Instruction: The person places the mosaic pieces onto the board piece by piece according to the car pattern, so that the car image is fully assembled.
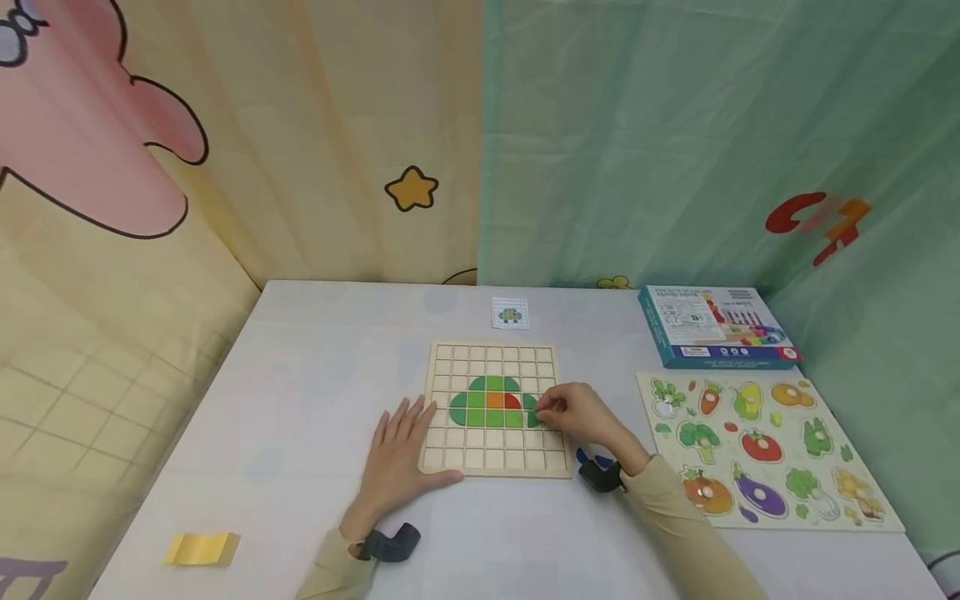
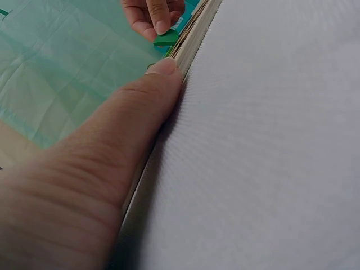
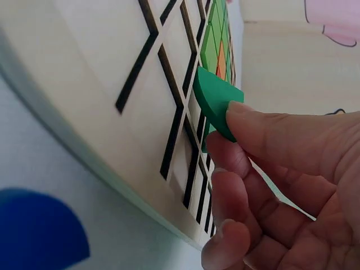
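A wooden grid board [image 1: 442, 458] lies in the middle of the table. Coloured tiles on it form a car-like shape: light green squares [image 1: 476, 417], an orange square [image 1: 495, 401], a red quarter-round [image 1: 512, 402] and dark green rounded corners [image 1: 459, 400]. Between thumb and index finger, my right hand [image 1: 585, 412] pinches a dark green quarter-round tile [image 3: 216, 98] over the right end of that shape. My left hand [image 1: 393, 462] rests at the board's lower left corner, fingers spread and straight, its thumb [image 2: 140, 104] against the near edge.
A small picture card [image 1: 510, 313] showing a similar car lies behind the board. To the right are a boxed toy set [image 1: 720, 327] and a vegetable puzzle board [image 1: 727, 475]. A folded yellow paper strip [image 1: 201, 549] sits at front left. Curtains hang behind the table.
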